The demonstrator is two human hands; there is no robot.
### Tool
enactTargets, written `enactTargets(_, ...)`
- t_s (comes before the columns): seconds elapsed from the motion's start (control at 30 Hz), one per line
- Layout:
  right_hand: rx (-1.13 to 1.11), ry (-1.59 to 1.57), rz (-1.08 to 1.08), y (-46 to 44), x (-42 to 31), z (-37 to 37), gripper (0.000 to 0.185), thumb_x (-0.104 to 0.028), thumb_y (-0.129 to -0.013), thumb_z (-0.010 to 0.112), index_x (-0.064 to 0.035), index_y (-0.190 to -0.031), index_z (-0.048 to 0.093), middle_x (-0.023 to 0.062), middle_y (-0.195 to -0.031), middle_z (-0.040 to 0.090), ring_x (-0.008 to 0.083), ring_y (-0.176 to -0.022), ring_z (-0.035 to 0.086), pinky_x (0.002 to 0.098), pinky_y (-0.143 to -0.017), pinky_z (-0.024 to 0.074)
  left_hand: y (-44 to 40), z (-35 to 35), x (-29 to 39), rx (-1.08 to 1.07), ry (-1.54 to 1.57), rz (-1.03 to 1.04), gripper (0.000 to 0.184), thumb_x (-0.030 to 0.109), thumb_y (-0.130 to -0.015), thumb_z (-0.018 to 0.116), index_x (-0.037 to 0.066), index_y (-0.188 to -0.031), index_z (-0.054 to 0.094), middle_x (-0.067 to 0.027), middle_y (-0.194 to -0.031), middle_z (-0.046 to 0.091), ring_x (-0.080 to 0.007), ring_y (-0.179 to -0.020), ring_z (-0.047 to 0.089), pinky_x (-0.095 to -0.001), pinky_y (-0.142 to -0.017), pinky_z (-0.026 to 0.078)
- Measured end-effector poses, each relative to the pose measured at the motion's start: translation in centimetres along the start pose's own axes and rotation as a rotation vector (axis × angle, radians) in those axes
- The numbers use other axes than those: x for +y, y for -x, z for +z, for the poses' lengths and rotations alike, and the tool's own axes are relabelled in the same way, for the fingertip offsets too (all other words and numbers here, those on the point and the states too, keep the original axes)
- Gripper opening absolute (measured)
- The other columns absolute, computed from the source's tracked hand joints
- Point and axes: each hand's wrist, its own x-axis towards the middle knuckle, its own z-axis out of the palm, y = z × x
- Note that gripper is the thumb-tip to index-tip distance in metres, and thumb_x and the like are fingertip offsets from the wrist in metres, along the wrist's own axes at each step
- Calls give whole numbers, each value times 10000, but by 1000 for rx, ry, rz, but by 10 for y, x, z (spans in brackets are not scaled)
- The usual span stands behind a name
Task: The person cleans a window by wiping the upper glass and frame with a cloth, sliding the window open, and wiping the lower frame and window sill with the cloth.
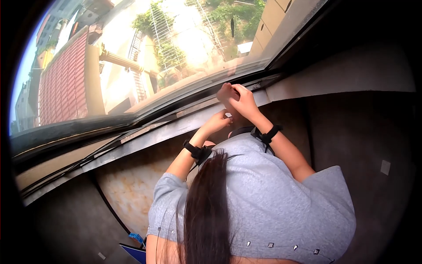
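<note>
At the window ledge my right hand (245, 102) is closed, its thumb and fingers pinching at a smooth brownish shape (227, 95). That shape looks like thin brown fabric, perhaps a sheer sock over a raised foot; its kind is not certain. Lower and to the left, my left hand (216, 122) has its fingers curled in beside the lower brown part. A small pale spot (228, 115) shows at its fingertips, too small to name. Black straps with boxy mounts circle both wrists, the left strap (196, 151) and the right strap (269, 134).
A window (184, 83) with a dark frame spans the far side, above a pale metal ledge (118, 151). Outside are a red tiled roof (66, 81), railings and greenery. Below the ledge is a marbled panel (132, 189). A blue object (134, 253) lies at the lower left.
</note>
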Motion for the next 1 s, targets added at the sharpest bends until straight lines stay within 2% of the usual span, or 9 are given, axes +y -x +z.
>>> enactTargets(0.07, -19, -72, 141, 3, -4, -19, 340, -78, -674, 599, 21, -994, 542, 176, -903, 590, 290, -849, 587, 330, -735, 462, -1, 3, 0, -39, 6, 13, 389, 183, -817, 510, -17, -1145, 455, -144, -871, 625, -178, -749, 607, -288, -706, 473)
enactTargets(0.13, 54, -119, 240, 9, -1, -47, 310, -82, -711, 604, 8, -1002, 544, 135, -878, 602, 193, -826, 585, 298, -727, 456, -4, 5, 2, -54, -29, 39, 379, 192, -822, 511, 0, -1146, 463, -135, -873, 626, -174, -753, 607, -282, -707, 472)
enactTargets(0.33, 672, -147, 403, 20, 61, -127, 354, -152, -753, 618, 34, -1027, 495, 148, -962, 577, 225, -896, 541, 313, -799, 415, -22, 8, 2, -145, -71, 51, 342, 182, -863, 479, 62, -1183, 456, -92, -901, 613, -127, -776, 571, -243, -700, 454)
enactTargets(0.5, 543, 233, 380, -3, 59, -84, 487, -164, -667, 600, 14, -1095, 449, 240, -1007, 549, 384, -979, 509, 397, -851, 401, -13, 8, 15, -112, -107, 90, 338, 171, -860, 482, 61, -1179, 459, -93, -904, 610, -132, -786, 575, -242, -698, 450)
enactTargets(0.57, 477, 218, 350, -3, 44, -55, 389, -136, -657, 600, 1, -994, 462, 220, -941, 574, 375, -913, 544, 403, -789, 435, 0, 4, 19, -59, -122, 114, 346, 188, -850, 504, 59, -1169, 468, -92, -886, 605, -142, -796, 575, -260, -700, 452)
enactTargets(0.77, -170, 27, 53, -3, -36, 10, 348, -103, -681, 588, 9, -1004, 519, 175, -882, 599, 253, -820, 600, 313, -720, 463, 27, -6, 12, 138, 73, 117, 363, 178, -818, 538, 5, -1130, 472, -105, -917, 594, -164, -823, 565, -286, -738, 451)
enactTargets(0.93, -192, -80, 53, -10, -93, -4, 291, -42, -683, 567, 7, -969, 546, 150, -858, 620, 248, -820, 615, 312, -718, 472, 62, -11, 32, 222, 59, 311, 386, 128, -820, 479, -4, -1178, 422, -163, -1007, 582, -228, -861, 590, -331, -744, 471)
enactTargets(0.97, -183, -110, 118, -9, -108, -22, 298, -73, -706, 603, 10, -983, 533, 75, -827, 589, 96, -760, 544, 233, -685, 443, 69, -11, 44, 178, 77, 278, 412, 155, -826, 494, 9, -1201, 407, -160, -1013, 579, -218, -871, 585, -320, -751, 468)
enactTargets(1.0, -70, -185, 58, -6, -108, -37, 276, -64, -707, 602, 9, -966, 542, 50, -741, 575, 82, -684, 535, 221, -628, 444, 80, -9, 62, 133, 96, 247, 439, 182, -833, 508, 22, -1225, 391, -156, -1019, 575, -208, -880, 581, -309, -758, 465)
